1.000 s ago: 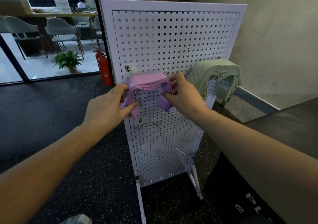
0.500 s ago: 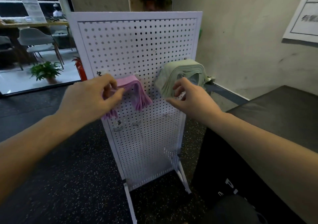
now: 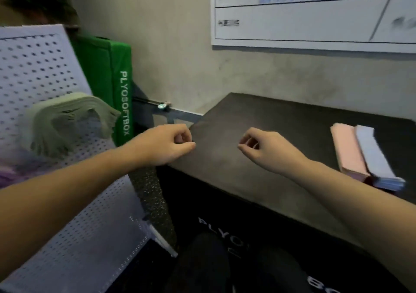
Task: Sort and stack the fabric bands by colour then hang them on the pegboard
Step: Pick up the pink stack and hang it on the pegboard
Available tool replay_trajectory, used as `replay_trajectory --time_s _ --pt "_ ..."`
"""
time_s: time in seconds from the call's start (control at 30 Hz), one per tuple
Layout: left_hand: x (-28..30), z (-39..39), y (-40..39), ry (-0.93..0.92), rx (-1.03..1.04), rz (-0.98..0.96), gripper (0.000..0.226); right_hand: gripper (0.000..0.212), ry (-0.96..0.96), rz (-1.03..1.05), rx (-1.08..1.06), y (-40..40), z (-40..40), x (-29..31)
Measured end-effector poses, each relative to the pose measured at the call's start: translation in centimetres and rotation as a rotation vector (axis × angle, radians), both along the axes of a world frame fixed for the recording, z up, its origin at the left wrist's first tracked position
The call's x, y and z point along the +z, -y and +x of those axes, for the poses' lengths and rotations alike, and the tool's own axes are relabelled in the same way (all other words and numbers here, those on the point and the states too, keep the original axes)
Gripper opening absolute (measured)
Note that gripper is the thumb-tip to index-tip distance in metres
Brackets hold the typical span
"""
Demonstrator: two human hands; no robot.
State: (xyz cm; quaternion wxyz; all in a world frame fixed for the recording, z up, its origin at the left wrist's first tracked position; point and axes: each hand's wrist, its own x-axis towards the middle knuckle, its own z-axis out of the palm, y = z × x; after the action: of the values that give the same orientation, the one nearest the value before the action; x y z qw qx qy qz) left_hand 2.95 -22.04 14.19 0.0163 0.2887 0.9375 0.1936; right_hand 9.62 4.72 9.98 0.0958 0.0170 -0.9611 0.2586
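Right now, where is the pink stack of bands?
In the head view, the pink stack lies far right on the black box, touching the white stack, beyond the right hand.

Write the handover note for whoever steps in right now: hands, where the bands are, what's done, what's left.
Left hand: loosely curled, holding nothing, over the near left corner of the black box.
Right hand: loosely curled, holding nothing, over the box top.
Done: green bands hang on the pegboard; purple bands show at the frame's left edge in front of the board, too blurred to confirm how they hang.
Left: the pink stack and the white stack lie side by side on the box's right side, already sorted. Pick each up and hang it on the board.
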Motion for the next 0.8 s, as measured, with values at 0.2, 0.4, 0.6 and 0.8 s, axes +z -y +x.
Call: replay_trajectory --time_s 0.2,0.4,0.6,0.8 --pt "-5.9 -1.7 -16.8 0.252 -0.197 0.101 0.011 0.012 0.182 -0.047 -0.235 -13.3 5.6 -5.9" --pt "-9.2 -2.7 -29.6 0.392 -0.280 0.173 0.008 0.030 0.049 0.039 -0.449 -21.1 9.4 -8.7" --pt "-11.4 -5.3 -41.0 0.378 -0.283 0.237 0.018 0.058 0.147 0.416 -0.444 -27.0 9.5 -10.6" --pt "-14.3 -9.2 -50.2 0.359 -0.221 0.252 0.047 0.034 -0.012 0.524 -0.436 -29.0 7.9 -14.9"
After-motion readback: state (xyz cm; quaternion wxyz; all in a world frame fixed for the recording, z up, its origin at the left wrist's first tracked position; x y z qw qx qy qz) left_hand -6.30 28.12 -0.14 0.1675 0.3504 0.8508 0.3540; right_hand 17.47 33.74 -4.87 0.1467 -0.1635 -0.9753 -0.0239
